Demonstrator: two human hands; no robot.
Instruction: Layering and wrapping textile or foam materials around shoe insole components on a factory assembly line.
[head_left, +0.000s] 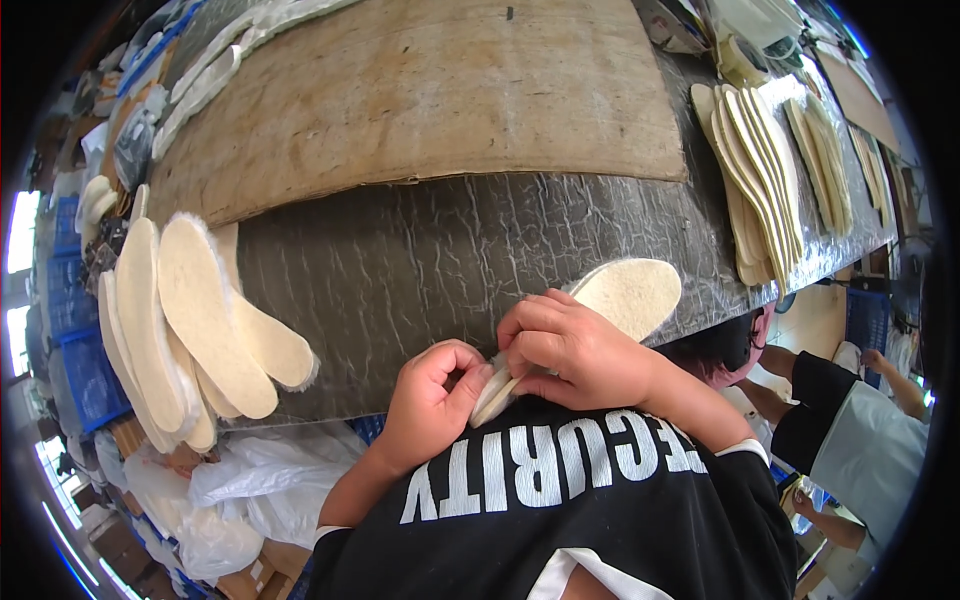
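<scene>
At the near edge of the table, close to my body, I hold a cream insole (491,399) with a fluffy edge. My left hand (433,395) is closed, thumb and forefinger pinching its near end. Over it bends my right hand (572,350), its fingers curled and pressing on the edge. Beyond the right hand a broad cream insole end (632,293) shows on the table; the hand hides whether it belongs to the same piece. To the left lies a loose pile of fleecy insoles (205,300), some overlapping and reaching past the table edge.
A large brown board (430,95) covers the far part of the dark, crinkled tabletop (400,250). Stacked insoles (755,180) stand at the right. White plastic bags (270,490) and blue crates (88,375) are at the left. Another person (865,440) is at the right.
</scene>
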